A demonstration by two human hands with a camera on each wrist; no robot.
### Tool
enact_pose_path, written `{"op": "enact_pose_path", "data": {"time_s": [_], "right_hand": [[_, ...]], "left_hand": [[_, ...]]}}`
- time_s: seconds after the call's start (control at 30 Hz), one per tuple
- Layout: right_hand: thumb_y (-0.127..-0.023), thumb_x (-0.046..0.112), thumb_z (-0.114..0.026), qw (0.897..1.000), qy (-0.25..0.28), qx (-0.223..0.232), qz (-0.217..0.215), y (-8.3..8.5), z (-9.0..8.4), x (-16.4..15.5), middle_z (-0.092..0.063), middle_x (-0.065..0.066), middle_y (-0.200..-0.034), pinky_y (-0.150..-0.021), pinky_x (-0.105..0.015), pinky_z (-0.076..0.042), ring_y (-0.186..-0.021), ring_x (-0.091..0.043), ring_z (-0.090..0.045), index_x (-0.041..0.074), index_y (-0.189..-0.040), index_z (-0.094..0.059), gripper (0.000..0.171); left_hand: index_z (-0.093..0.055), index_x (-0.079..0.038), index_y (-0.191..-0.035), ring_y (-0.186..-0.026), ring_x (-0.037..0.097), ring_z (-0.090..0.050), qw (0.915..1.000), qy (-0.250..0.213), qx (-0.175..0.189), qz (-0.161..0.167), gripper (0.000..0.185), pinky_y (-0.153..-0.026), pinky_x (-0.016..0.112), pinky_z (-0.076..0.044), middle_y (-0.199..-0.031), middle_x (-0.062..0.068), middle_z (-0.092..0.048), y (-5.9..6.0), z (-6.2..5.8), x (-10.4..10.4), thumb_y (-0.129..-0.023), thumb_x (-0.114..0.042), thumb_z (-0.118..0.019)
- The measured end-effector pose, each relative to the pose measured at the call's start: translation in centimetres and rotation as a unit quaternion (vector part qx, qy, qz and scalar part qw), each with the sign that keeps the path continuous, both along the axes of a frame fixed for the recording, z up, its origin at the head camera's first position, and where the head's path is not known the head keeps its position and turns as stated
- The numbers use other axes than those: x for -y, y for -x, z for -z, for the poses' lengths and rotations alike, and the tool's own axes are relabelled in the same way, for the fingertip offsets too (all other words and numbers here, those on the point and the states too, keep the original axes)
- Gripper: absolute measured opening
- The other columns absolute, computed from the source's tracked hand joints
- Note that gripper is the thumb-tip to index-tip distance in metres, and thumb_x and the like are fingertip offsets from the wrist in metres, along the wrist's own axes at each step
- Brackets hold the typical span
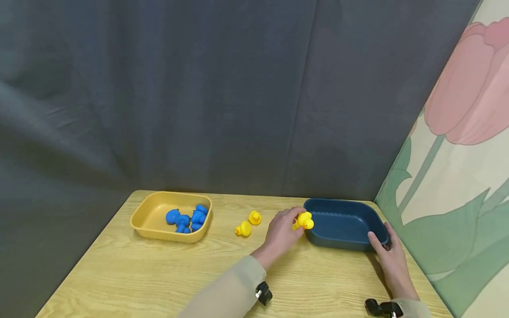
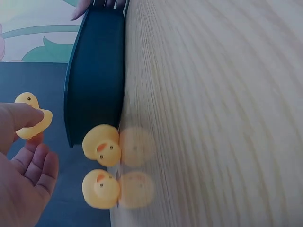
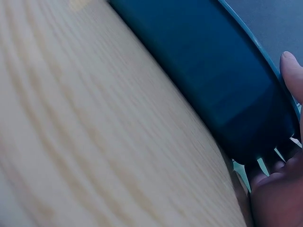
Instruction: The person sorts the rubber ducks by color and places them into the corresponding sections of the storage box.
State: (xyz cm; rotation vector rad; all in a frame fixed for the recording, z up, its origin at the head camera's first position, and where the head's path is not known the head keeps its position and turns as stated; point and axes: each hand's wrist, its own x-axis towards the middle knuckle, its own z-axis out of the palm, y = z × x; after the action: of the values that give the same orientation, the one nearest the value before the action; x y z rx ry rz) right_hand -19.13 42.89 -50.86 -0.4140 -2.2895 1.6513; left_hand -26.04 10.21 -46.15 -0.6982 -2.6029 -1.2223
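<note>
In the head view my left hand [image 1: 283, 232] pinches a yellow rubber duck [image 1: 305, 220] between thumb and fingers, at the left rim of a dark blue plastic bin [image 1: 342, 245]. The left wrist view shows that same duck [image 2: 46, 122] raised off the table, the thumb across its side. At the bin's right end, my right hand [image 1: 391, 260] grips the corner, thumb at the rim and fingers against the outer wall [image 3: 199, 71]. No toys show inside this bin. Two more yellow ducks, one nearer [image 1: 244, 229] and one farther [image 1: 255, 217], sit on the table left of my left hand.
A yellow bin [image 1: 159, 235] stands on the left of the wooden table [image 1: 151, 278], with several small rounded blue toys [image 1: 183, 221] in it. Behind the table hangs a dark grey curtain [image 1: 238, 97]; a tulip-patterned wall covering [image 1: 449, 212] borders the right side.
</note>
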Motion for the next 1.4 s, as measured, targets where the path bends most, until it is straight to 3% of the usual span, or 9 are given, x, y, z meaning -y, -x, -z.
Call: {"op": "enact_pose_path", "data": {"time_s": [0.3,0.67,1.1,1.3,1.4], "right_hand": [[-0.115,0.043,-0.060,1.000,-0.015,0.007,0.001,0.2,0.1,-0.1,0.002,-0.006,-0.185,-0.106,0.003,-0.018,-0.168,-0.034,-0.003,0.021,-0.179,0.000,0.091],[-0.115,0.041,-0.060,1.000,-0.018,0.003,-0.001,0.1,0.2,0.0,0.001,-0.007,-0.185,-0.106,0.004,-0.017,-0.168,-0.032,-0.002,0.020,-0.179,-0.001,0.089],[-0.116,0.041,-0.059,1.000,-0.018,0.008,-0.004,0.0,0.1,0.0,0.003,-0.008,-0.185,-0.103,0.005,-0.016,-0.168,-0.034,0.001,0.019,-0.179,0.000,0.090],[-0.115,0.041,-0.060,1.000,-0.017,0.006,0.003,0.1,0.3,-0.1,0.001,-0.008,-0.185,-0.106,0.004,-0.014,-0.168,-0.032,0.000,0.020,-0.179,-0.001,0.090],[-0.115,0.040,-0.060,1.000,-0.014,0.001,0.000,0.1,0.3,-0.2,0.002,-0.008,-0.185,-0.109,0.003,-0.013,-0.168,-0.031,0.001,0.020,-0.179,0.000,0.090]], "left_hand": [[-0.069,-0.024,-0.148,-0.111,0.011,-0.063,0.9998,-0.011,0.012,-0.010,0.055,-0.097,0.028,-0.056,-0.130,-0.007,-0.073,-0.1,0.2,-2.1,-0.097,-0.017,-0.089],[-0.071,-0.026,-0.145,-0.116,0.013,-0.064,0.9997,-0.002,0.018,-0.014,0.051,-0.103,0.031,-0.056,-0.133,-0.010,-0.073,-0.1,0.9,-3.1,-0.098,-0.022,-0.089],[-0.070,-0.026,-0.147,-0.119,0.015,-0.063,0.9997,0.018,0.013,-0.008,0.049,-0.097,0.031,-0.057,-0.131,-0.009,-0.072,-0.3,1.1,-3.3,-0.101,-0.023,-0.085],[-0.067,-0.028,-0.152,-0.137,0.019,-0.059,0.9992,-0.010,0.037,-0.009,0.050,-0.111,0.039,-0.055,-0.150,-0.003,-0.063,-0.6,1.0,-2.7,-0.104,-0.024,-0.081],[-0.066,-0.026,-0.154,-0.138,0.020,-0.058,0.9992,-0.018,0.033,-0.012,0.051,-0.112,0.040,-0.055,-0.152,-0.002,-0.061,-0.6,0.9,-2.0,-0.105,-0.025,-0.080]]}}
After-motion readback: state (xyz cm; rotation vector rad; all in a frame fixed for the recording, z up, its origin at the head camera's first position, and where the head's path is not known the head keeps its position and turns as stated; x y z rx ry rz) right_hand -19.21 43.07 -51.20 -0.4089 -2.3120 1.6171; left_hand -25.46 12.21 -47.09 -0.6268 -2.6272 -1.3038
